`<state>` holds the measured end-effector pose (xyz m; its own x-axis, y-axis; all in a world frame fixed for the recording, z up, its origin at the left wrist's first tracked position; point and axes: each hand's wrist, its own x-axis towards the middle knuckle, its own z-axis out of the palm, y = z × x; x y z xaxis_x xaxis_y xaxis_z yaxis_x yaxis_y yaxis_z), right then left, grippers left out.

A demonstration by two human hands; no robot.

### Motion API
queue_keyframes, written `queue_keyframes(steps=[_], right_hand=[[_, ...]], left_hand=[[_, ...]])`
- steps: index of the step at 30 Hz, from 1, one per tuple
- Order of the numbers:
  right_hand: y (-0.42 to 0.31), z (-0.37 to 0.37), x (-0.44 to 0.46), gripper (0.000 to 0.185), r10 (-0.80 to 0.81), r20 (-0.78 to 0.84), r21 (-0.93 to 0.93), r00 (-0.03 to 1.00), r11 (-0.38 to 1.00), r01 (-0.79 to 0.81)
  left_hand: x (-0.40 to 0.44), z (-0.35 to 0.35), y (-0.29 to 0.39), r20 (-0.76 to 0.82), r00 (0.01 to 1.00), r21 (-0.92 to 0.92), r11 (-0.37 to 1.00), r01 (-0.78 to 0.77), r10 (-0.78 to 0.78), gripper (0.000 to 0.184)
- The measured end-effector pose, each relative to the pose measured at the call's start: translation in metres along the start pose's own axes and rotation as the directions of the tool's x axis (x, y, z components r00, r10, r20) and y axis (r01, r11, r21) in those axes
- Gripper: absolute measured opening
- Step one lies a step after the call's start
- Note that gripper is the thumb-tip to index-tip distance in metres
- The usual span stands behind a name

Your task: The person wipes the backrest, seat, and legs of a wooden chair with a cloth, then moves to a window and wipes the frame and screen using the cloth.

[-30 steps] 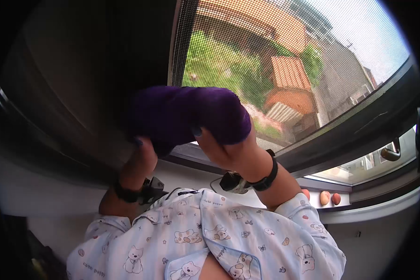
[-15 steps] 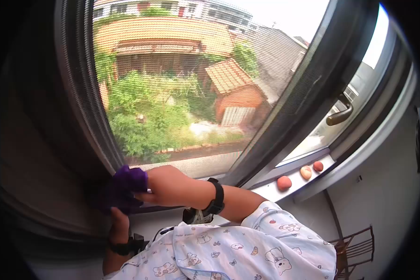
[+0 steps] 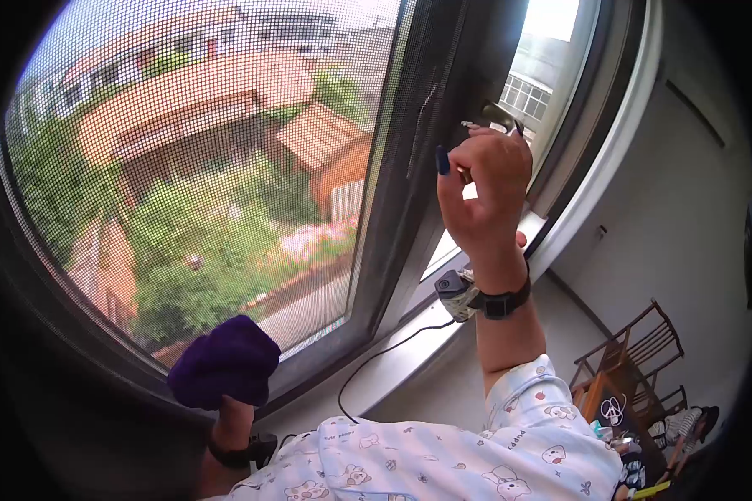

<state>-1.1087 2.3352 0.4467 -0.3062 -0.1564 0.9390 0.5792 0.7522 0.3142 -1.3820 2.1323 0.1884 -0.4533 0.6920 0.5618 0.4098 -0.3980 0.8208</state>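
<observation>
A bunched purple cloth (image 3: 226,363) covers most of my left hand (image 3: 236,412), which grips it at the lower edge of the window screen (image 3: 209,209). Only the base of that hand shows; its fingers are hidden under the cloth. My right hand (image 3: 486,184) is raised at the dark window frame (image 3: 418,167), its fingers curled around the metal window handle (image 3: 499,115). Part of the handle shows just above the knuckles. The thumb, with a dark nail, points up beside the frame.
A small device with a cable (image 3: 455,292) is by my right wrist, above the white sill (image 3: 409,351). One round fruit (image 3: 521,239) peeks out behind that wrist. At the lower right stand wooden chairs (image 3: 652,334) and a table with small items.
My right hand has left the purple cloth and moved up and right to the window handle. The left hand still has the cloth. The view has turned to the right.
</observation>
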Motion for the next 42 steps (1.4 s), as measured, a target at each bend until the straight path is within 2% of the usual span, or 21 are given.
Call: queue_keyframes(steps=[1, 4, 7, 14, 20, 26, 29, 33, 36, 40, 42], right_hand=[[0.003, 0.001, 0.0, 0.009, -0.004, 0.033, -0.03, 0.999, 1.0, 0.005], [0.01, 0.0, 0.004, 0.016, -0.036, 0.041, 0.095, 0.999, 0.995, 0.031], [0.024, -0.001, -0.013, 0.021, -0.195, 0.099, 0.065, 0.976, 0.98, 0.19], [0.045, 0.021, -0.034, 0.018, -0.305, -0.106, 0.046, 0.947, 0.949, 0.311], [0.047, 0.024, -0.032, 0.019, -0.33, -0.188, 0.055, 0.925, 0.937, 0.346], [0.052, 0.02, -0.035, 0.021, -0.351, -0.145, 0.072, 0.925, 0.929, 0.364], [0.071, 0.013, -0.05, 0.023, -0.414, 0.053, -0.011, 0.909, 0.91, 0.416], [0.075, 0.024, -0.049, 0.026, -0.459, -0.127, -0.023, 0.879, 0.888, 0.46], [0.081, 0.025, -0.051, 0.026, -0.511, -0.135, -0.033, 0.849, 0.858, 0.512], [0.102, 0.018, -0.051, 0.023, -0.638, -0.044, -0.067, 0.769, 0.769, 0.635], [0.106, 0.014, -0.049, 0.021, -0.645, -0.013, -0.044, 0.764, 0.763, 0.644]], left_hand=[[0.004, 0.011, 0.0, 0.044, 0.999, -0.024, 1.0, -0.01, 0.011, 0.071], [0.014, 0.037, 0.002, 0.132, 0.991, -0.07, 0.997, -0.029, 0.038, 0.069], [0.013, 0.046, 0.002, 0.168, 0.985, -0.079, 0.996, -0.027, 0.04, 0.068], [0.012, 0.042, -0.006, 0.16, 0.987, -0.05, 0.999, 0.012, -0.004, 0.064], [0.014, 0.039, -0.007, 0.171, 0.985, -0.042, 0.999, 0.016, -0.009, 0.061], [0.015, 0.038, 0.001, 0.197, 0.98, -0.041, 0.999, 0.004, 0.004, 0.058], [0.007, 0.033, 0.004, 0.215, 0.977, -0.029, 0.999, 0.024, -0.018, 0.057], [0.007, 0.036, 0.001, 0.217, 0.975, -0.028, 0.998, 0.059, -0.052, 0.055], [0.011, 0.036, -0.002, 0.22, 0.973, -0.019, 0.997, 0.068, -0.062, 0.054], [0.013, 0.036, -0.006, 0.227, 0.972, -0.012, 0.998, 0.07, -0.065, 0.052], [0.009, 0.035, -0.005, 0.231, 0.971, -0.012, 0.998, 0.065, -0.06, 0.051]])
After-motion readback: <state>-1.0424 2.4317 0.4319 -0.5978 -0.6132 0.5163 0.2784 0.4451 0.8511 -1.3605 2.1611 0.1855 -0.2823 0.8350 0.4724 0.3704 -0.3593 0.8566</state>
